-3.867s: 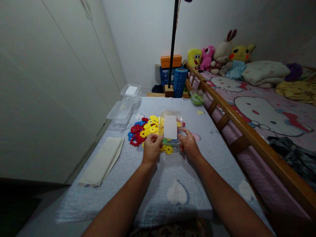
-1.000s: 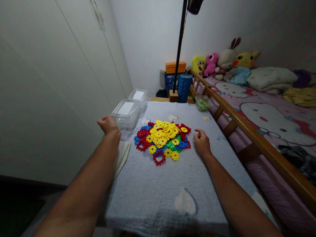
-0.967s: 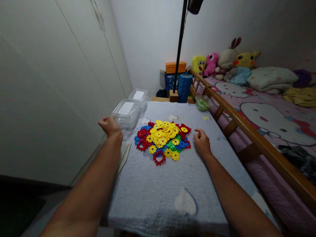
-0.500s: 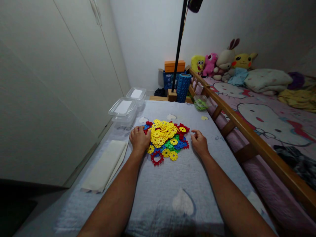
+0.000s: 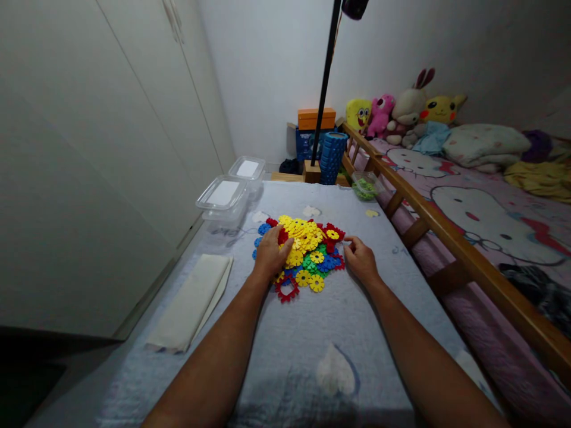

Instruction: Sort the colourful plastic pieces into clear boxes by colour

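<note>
A heap of flat, notched plastic building pieces lies mid-table: yellow flower-shaped discs point(image 5: 303, 232) on top, with green discs point(image 5: 308, 263), blue discs point(image 5: 329, 262) and red square frames point(image 5: 286, 289) around and under them. My left hand point(image 5: 271, 252) rests over the heap's left side, thumb apart from the fingers, covering some pieces. Several blue discs show just left of its fingers. At the heap's right edge is my right hand point(image 5: 360, 260), its fingers loosely bent and the fingertips close to a red piece point(image 5: 338, 230). I see nothing held in it.
Lidded clear plastic boxes point(image 5: 223, 195) stand at the back left. A folded cream cloth point(image 5: 194, 303) lies left of my forearm. At the back right sits a clear container with green pieces point(image 5: 364, 188). A wooden bed rail point(image 5: 441, 244) runs along the right side.
My left hand has moved right, from the heap's left edge onto its pieces, uncovering blue discs. My right hand stays nearly in place beside the heap.
</note>
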The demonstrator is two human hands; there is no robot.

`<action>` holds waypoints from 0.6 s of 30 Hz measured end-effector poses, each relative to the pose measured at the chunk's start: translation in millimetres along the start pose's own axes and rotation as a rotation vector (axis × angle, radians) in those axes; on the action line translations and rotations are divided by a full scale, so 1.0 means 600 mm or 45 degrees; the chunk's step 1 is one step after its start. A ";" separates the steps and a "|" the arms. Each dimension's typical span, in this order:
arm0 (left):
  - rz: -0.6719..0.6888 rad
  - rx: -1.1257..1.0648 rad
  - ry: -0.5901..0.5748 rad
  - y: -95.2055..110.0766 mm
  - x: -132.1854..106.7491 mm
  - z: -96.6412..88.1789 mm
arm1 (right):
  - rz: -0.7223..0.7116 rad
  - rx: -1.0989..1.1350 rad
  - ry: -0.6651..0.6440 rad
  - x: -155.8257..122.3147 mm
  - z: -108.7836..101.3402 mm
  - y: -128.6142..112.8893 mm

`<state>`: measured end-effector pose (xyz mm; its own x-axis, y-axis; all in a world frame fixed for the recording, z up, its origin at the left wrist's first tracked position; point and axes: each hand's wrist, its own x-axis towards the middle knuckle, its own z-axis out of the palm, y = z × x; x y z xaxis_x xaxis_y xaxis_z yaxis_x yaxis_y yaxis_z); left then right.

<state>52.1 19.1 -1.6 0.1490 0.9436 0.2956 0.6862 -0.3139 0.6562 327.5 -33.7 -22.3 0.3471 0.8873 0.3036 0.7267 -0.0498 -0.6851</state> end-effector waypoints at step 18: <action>0.026 0.118 -0.036 -0.054 0.029 -0.004 | -0.168 0.221 -0.195 0.100 0.034 -0.009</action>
<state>30.7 45.5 -16.2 0.1831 0.9402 0.2874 0.7454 -0.3233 0.5829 332.3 29.2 -13.8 0.1528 0.9406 0.3032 0.6427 0.1385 -0.7535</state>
